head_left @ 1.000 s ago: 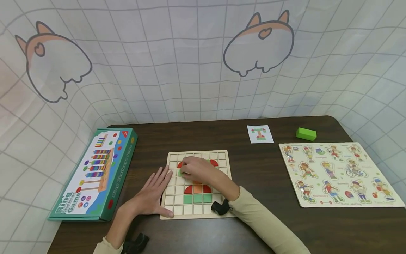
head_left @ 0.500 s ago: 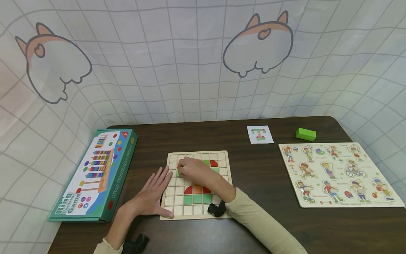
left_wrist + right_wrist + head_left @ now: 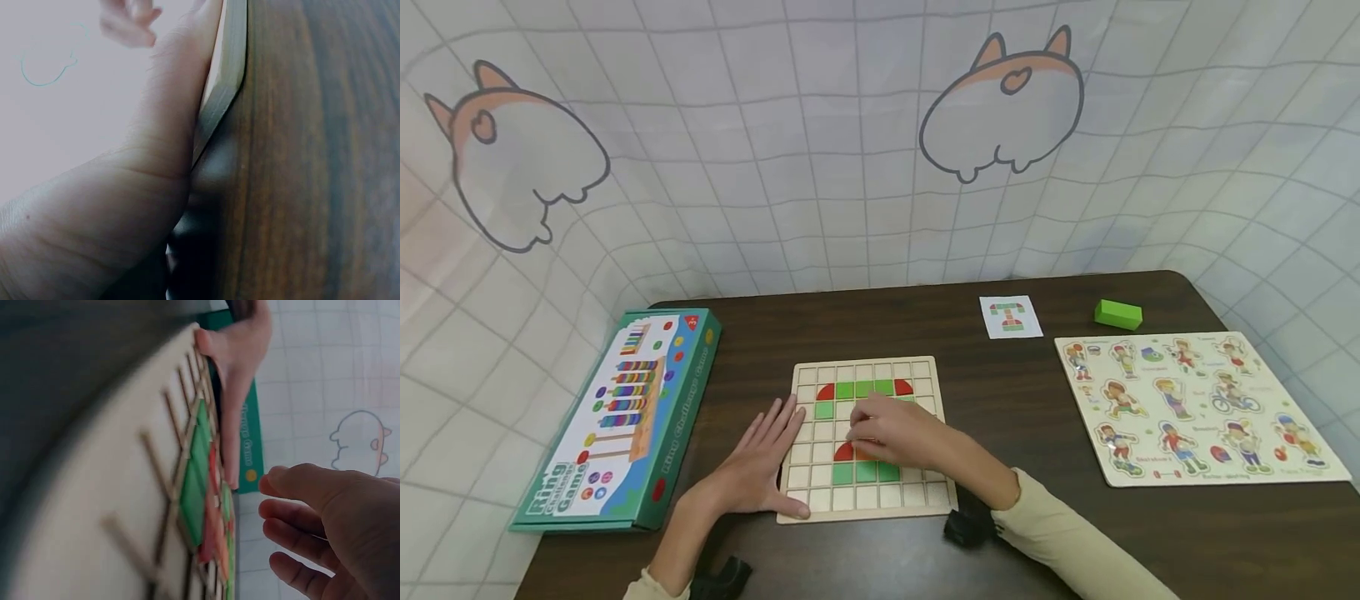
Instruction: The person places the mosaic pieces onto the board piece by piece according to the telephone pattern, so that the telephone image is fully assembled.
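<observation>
A wooden grid board lies on the table with red and green pieces set in its cells. Along its upper part runs a row of green squares between two red quarter-round pieces, one being the left red piece. Lower down sit another red piece and green squares. My left hand rests with spread fingers on the board's left edge. Over the middle of the board hovers my right hand, fingers loosely bent; the right wrist view shows nothing in them. It hides some cells beneath.
To the left stands a green ring game box. At the back right are a small pattern card and a green block. A picture puzzle board lies on the right. Behind the table hangs a white checked cloth.
My right hand has moved from the board's upper left toward its middle and nearer to me, uncovering the upper red and green pieces. The left hand stays on the edge.
</observation>
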`<move>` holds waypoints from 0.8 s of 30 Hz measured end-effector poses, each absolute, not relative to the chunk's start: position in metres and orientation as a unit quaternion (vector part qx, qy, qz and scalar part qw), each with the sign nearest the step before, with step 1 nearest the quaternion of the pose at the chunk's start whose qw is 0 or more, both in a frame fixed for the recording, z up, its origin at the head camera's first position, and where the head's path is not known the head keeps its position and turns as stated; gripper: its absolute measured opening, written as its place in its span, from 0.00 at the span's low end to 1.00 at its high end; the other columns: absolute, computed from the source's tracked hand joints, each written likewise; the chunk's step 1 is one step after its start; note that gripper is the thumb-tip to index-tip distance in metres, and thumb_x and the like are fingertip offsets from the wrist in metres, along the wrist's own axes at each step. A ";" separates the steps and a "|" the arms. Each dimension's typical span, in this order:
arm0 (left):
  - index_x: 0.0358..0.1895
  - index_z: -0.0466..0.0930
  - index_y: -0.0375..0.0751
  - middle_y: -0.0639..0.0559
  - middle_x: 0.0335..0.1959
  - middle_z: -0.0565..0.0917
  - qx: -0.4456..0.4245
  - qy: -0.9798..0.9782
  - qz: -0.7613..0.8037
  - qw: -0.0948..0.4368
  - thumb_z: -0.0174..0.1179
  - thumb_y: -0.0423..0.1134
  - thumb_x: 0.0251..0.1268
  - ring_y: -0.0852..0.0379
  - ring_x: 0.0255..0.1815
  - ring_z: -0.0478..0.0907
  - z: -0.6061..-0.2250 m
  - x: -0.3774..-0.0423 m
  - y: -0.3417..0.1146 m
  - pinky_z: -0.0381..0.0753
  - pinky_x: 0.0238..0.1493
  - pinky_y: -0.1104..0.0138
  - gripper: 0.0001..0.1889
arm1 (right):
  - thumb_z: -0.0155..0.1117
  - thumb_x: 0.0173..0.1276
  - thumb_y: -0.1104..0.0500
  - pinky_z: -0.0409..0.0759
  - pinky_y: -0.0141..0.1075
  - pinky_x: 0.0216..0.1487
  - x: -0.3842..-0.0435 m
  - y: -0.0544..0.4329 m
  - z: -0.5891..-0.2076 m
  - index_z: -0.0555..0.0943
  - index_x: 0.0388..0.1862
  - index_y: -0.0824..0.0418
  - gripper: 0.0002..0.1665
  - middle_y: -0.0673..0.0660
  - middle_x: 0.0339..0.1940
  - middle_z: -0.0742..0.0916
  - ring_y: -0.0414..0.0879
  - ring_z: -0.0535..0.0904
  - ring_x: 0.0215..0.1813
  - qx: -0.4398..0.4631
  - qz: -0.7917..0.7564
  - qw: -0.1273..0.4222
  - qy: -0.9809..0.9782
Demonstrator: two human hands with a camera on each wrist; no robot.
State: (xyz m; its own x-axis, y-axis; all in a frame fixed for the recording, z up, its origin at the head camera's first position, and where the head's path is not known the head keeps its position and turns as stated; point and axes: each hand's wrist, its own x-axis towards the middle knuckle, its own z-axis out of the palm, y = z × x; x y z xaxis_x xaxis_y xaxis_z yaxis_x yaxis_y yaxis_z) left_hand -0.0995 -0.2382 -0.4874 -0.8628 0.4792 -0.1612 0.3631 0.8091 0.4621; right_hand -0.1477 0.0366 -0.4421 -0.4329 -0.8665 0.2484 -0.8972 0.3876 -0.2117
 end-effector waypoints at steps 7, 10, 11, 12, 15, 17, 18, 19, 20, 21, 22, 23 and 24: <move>0.79 0.37 0.42 0.44 0.81 0.36 0.230 0.941 0.213 0.131 0.67 0.74 0.37 0.39 0.81 0.33 -0.493 -0.101 -0.237 0.39 0.74 0.41 0.70 | 0.66 0.66 0.55 0.79 0.28 0.44 -0.132 0.071 -0.452 0.87 0.39 0.51 0.05 0.48 0.41 0.85 0.40 0.78 0.43 0.531 0.157 0.086 -0.828; 0.79 0.36 0.41 0.43 0.81 0.36 0.231 0.939 0.216 0.134 0.67 0.73 0.38 0.38 0.81 0.33 -0.491 -0.102 -0.237 0.39 0.74 0.40 0.70 | 0.67 0.66 0.55 0.80 0.29 0.44 -0.131 0.075 -0.450 0.87 0.39 0.51 0.05 0.48 0.42 0.85 0.41 0.79 0.43 0.524 0.164 0.098 -0.830; 0.79 0.36 0.41 0.43 0.81 0.35 0.230 0.939 0.213 0.139 0.67 0.74 0.38 0.38 0.81 0.33 -0.490 -0.102 -0.237 0.38 0.75 0.41 0.70 | 0.67 0.66 0.56 0.80 0.30 0.45 -0.131 0.076 -0.449 0.87 0.39 0.51 0.05 0.49 0.42 0.86 0.41 0.79 0.43 0.522 0.166 0.101 -0.830; 0.79 0.36 0.41 0.43 0.81 0.35 0.230 0.939 0.213 0.141 0.67 0.73 0.38 0.38 0.81 0.32 -0.490 -0.102 -0.237 0.38 0.74 0.40 0.70 | 0.67 0.65 0.56 0.81 0.31 0.45 -0.132 0.076 -0.449 0.87 0.39 0.52 0.05 0.49 0.43 0.86 0.41 0.80 0.44 0.521 0.166 0.105 -0.831; 0.79 0.35 0.42 0.44 0.81 0.34 0.226 0.941 0.206 0.148 0.67 0.74 0.38 0.39 0.81 0.32 -0.488 -0.102 -0.237 0.38 0.75 0.41 0.70 | 0.68 0.65 0.55 0.81 0.34 0.48 -0.132 0.075 -0.447 0.87 0.41 0.52 0.07 0.50 0.45 0.86 0.43 0.81 0.47 0.504 0.156 0.115 -0.842; 0.79 0.35 0.42 0.45 0.81 0.33 0.222 0.942 0.204 0.149 0.67 0.74 0.38 0.39 0.81 0.31 -0.488 -0.102 -0.237 0.37 0.75 0.41 0.70 | 0.68 0.64 0.54 0.81 0.37 0.52 -0.133 0.074 -0.447 0.87 0.44 0.52 0.10 0.51 0.47 0.86 0.44 0.81 0.50 0.483 0.147 0.120 -0.855; 0.79 0.35 0.42 0.45 0.81 0.33 0.221 0.942 0.204 0.147 0.67 0.74 0.38 0.39 0.81 0.31 -0.487 -0.102 -0.237 0.37 0.75 0.41 0.70 | 0.69 0.64 0.53 0.81 0.38 0.53 -0.133 0.074 -0.446 0.87 0.45 0.52 0.11 0.51 0.48 0.86 0.45 0.81 0.52 0.472 0.144 0.122 -0.861; 0.79 0.35 0.42 0.45 0.81 0.33 0.220 0.943 0.202 0.148 0.66 0.74 0.38 0.40 0.81 0.31 -0.487 -0.102 -0.237 0.37 0.76 0.42 0.70 | 0.69 0.64 0.53 0.81 0.38 0.54 -0.133 0.073 -0.446 0.87 0.46 0.53 0.13 0.51 0.49 0.86 0.45 0.80 0.53 0.460 0.142 0.124 -0.868; 0.79 0.35 0.42 0.45 0.81 0.33 0.219 0.943 0.204 0.147 0.66 0.74 0.37 0.40 0.81 0.31 -0.487 -0.102 -0.236 0.37 0.76 0.42 0.70 | 0.69 0.63 0.52 0.81 0.39 0.55 -0.133 0.073 -0.446 0.87 0.48 0.53 0.14 0.52 0.50 0.86 0.46 0.80 0.54 0.450 0.141 0.124 -0.873; 0.79 0.35 0.42 0.45 0.81 0.33 0.218 0.943 0.203 0.147 0.66 0.75 0.37 0.40 0.81 0.31 -0.486 -0.102 -0.236 0.37 0.76 0.42 0.71 | 0.69 0.63 0.51 0.81 0.40 0.55 -0.134 0.073 -0.445 0.87 0.49 0.52 0.15 0.52 0.51 0.86 0.46 0.80 0.54 0.442 0.143 0.125 -0.877; 0.79 0.35 0.42 0.45 0.81 0.33 0.217 0.943 0.204 0.146 0.66 0.74 0.37 0.40 0.81 0.32 -0.486 -0.102 -0.236 0.37 0.76 0.42 0.71 | 0.69 0.63 0.51 0.80 0.40 0.55 -0.134 0.073 -0.446 0.86 0.49 0.52 0.16 0.52 0.51 0.86 0.47 0.79 0.55 0.436 0.142 0.127 -0.880; 0.79 0.35 0.42 0.45 0.81 0.34 0.216 0.944 0.203 0.146 0.66 0.75 0.37 0.40 0.81 0.32 -0.486 -0.101 -0.236 0.37 0.76 0.42 0.71 | 0.69 0.64 0.50 0.80 0.41 0.56 -0.134 0.073 -0.445 0.86 0.50 0.52 0.17 0.52 0.52 0.85 0.47 0.79 0.55 0.431 0.143 0.127 -0.882; 0.79 0.36 0.42 0.45 0.81 0.34 0.215 0.944 0.203 0.146 0.66 0.75 0.37 0.39 0.81 0.32 -0.486 -0.101 -0.236 0.37 0.76 0.42 0.71 | 0.68 0.64 0.50 0.80 0.42 0.57 -0.134 0.074 -0.446 0.86 0.50 0.52 0.17 0.53 0.53 0.85 0.47 0.79 0.56 0.426 0.143 0.128 -0.884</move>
State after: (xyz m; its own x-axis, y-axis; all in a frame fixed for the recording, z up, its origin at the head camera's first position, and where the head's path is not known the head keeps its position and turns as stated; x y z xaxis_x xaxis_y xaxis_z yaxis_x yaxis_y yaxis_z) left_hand -0.1012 -0.2364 -0.4858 -0.8646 0.4657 -0.1889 0.3467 0.8249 0.4465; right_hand -0.1341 0.0739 -0.4456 -0.6038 -0.7176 0.3472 -0.7903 0.5957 -0.1432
